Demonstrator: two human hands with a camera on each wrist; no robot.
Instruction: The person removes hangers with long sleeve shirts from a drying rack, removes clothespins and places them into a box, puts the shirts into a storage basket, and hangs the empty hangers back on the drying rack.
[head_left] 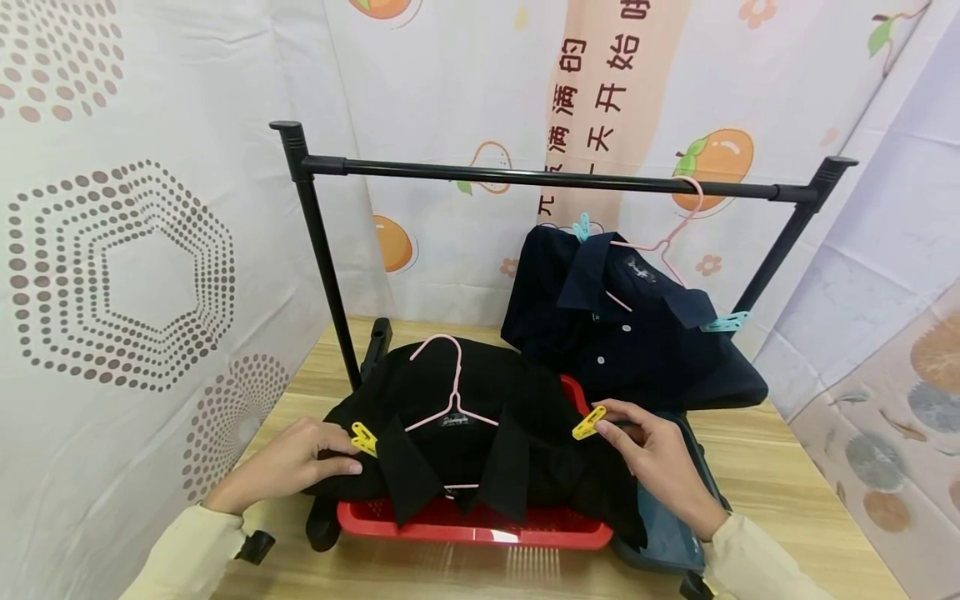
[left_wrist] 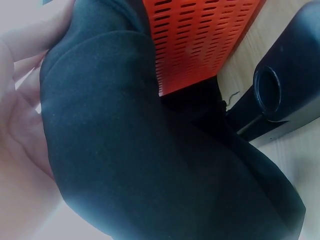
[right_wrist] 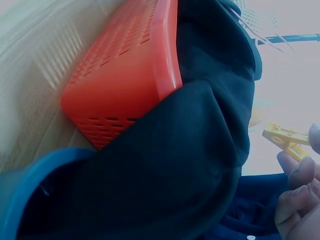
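Note:
A black collared shirt lies over a red basket, with a pink hanger inside its collar. A yellow clothes peg sits at the shirt's left shoulder. Right beside that peg, my left hand holds the shoulder cloth between thumb and fingers; in the left wrist view the black fabric covers part of the palm. Over the shirt's right shoulder, my right hand pinches a second yellow clothes peg by its end. In the right wrist view that peg is apart from the cloth.
A black rack's bar spans behind the basket. On it hangs a navy shirt on a pink hanger, with light blue pegs at its shoulders. A dark blue bin stands right of the basket, under a black sleeve.

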